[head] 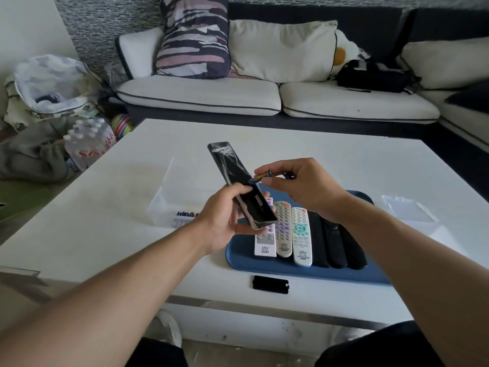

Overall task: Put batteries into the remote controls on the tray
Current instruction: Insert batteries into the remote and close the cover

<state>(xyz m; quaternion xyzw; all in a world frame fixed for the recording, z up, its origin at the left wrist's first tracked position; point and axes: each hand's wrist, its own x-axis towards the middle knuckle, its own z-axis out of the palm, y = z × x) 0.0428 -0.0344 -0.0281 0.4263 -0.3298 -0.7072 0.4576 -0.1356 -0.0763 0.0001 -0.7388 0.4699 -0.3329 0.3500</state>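
Loose black cover [270, 284] on table [105, 221] nearest me. My left hand [227, 221] grips black remote [239, 185], long axis running away-left — right hand [299, 185] pinches battery [260, 177] just right of it, above tray [304, 271].

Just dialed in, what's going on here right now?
A person is loading batteries into remotes. The left hand grips a black remote held above the blue tray, back side up. The right hand pinches a battery at its compartment. Other remotes lie on the tray, and a black battery cover sits on the table in front.
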